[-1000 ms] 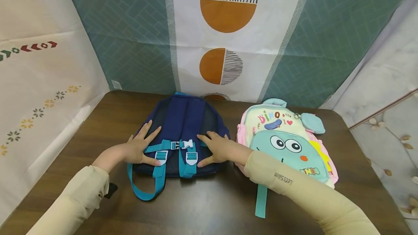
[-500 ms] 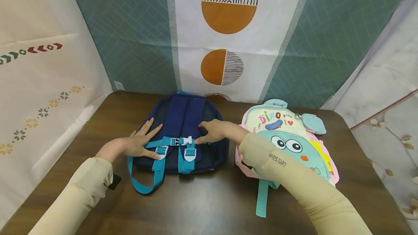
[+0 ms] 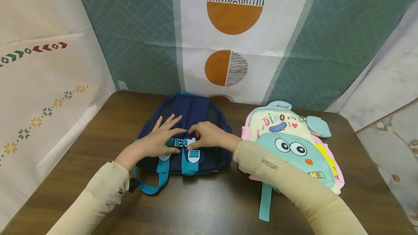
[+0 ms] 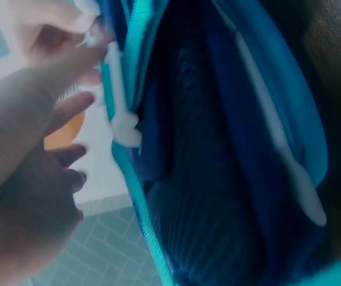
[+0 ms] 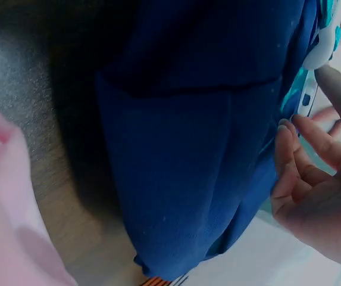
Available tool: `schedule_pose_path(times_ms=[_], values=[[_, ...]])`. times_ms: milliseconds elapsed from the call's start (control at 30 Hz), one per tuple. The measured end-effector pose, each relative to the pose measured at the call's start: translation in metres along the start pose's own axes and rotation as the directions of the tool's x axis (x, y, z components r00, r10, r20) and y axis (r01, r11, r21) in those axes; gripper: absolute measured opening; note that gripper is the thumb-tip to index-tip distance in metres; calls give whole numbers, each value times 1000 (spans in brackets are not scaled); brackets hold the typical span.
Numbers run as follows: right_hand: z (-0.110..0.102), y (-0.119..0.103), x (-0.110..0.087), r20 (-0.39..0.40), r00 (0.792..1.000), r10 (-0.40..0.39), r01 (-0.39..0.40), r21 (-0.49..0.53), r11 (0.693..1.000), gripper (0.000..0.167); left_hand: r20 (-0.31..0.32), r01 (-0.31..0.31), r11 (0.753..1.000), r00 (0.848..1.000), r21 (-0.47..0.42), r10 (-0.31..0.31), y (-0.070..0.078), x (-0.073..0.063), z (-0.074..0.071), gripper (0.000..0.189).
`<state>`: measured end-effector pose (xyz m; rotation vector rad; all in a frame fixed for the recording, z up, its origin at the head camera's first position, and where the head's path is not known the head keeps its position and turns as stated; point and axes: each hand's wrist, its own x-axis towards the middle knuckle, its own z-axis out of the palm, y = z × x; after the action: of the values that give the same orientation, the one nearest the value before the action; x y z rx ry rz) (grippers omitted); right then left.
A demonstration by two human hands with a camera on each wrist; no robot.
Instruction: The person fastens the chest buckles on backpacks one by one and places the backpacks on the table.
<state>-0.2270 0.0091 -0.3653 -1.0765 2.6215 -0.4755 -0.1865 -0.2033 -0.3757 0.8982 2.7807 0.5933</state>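
Observation:
A navy backpack (image 3: 212, 162) lies on the table with its straps facing up. Across the middle runs a teal strap with a white side-release buckle (image 3: 190, 141), which looks fastened. My right hand (image 3: 210, 135) holds the buckle between thumb and curled forefinger, seen also beside the buckle (image 5: 307, 98) in the right wrist view. My left hand (image 3: 156, 139) reaches over the bag's left half, fingers spread, thumb tip at the buckle's left side. White strap adjusters (image 3: 193, 155) sit just below. In the left wrist view, the left hand (image 4: 21, 179) partly hides the buckle.
A pink and mint dinosaur backpack (image 3: 313, 159) lies right of the navy one, partly under the right sleeve (image 3: 281, 173). Its mint strap (image 3: 265, 202) trails towards the front. A teal strap loop (image 3: 151, 188) hangs off the navy bag's lower left. Patterned cloth (image 3: 225, 68) hangs behind the table.
The right hand has moved left and inward from the bag's right side to the buckle. The left hand has shifted right from the left side to the buckle.

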Motion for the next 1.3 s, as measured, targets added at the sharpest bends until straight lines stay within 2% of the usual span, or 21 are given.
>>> schedule_pose_path(times_ms=[67, 167, 233, 300, 433, 567, 667, 867, 1033, 1133, 1300], values=[[2, -1, 0, 5, 1000, -5, 5, -11, 1000, 46, -3, -5, 1000, 1000, 20, 5, 2, 6, 2, 62], [8, -4, -1, -3, 1000, -9, 9, -21, 1000, 33, 32, 11, 999, 999, -38, -9, -3, 12, 6, 57], [12, -5, -3, -23, 1000, -14, 13, -23, 1000, 27, 32, 19, 996, 999, -82, -16, -9, 14, 8, 51], [15, -4, -5, -63, 998, -32, 33, 7, 999, 23, 8, 13, 993, 1000, -119, -12, -15, 15, 10, 40], [14, -5, -8, -177, 981, -84, 106, 121, 987, 19, -62, -6, 992, 998, -129, -2, -19, 10, 10, 24], [14, -5, -7, -245, 961, -130, 182, 207, 961, 22, -82, -7, 990, 997, -143, -5, -19, 6, 9, 27], [15, -7, -6, -236, 961, -147, 201, 221, 955, 26, -77, 0, 987, 997, -158, -13, -20, 4, 9, 29], [20, -13, -1, -187, 974, -125, 166, 224, 960, 30, -44, 22, 979, 999, -202, -31, -21, 3, 10, 28], [25, -19, 3, -154, 984, -95, 121, 171, 978, 31, -37, 20, 973, 999, -229, -29, -22, 4, 9, 26], [28, -22, 3, -163, 984, -67, 88, 131, 987, 29, -58, 7, 973, 998, -229, -21, -22, 4, 10, 24], [35, -22, 1, -188, 982, -1, 23, 112, 993, 29, -126, -10, 979, 992, -205, -17, -24, -1, 13, 25]])
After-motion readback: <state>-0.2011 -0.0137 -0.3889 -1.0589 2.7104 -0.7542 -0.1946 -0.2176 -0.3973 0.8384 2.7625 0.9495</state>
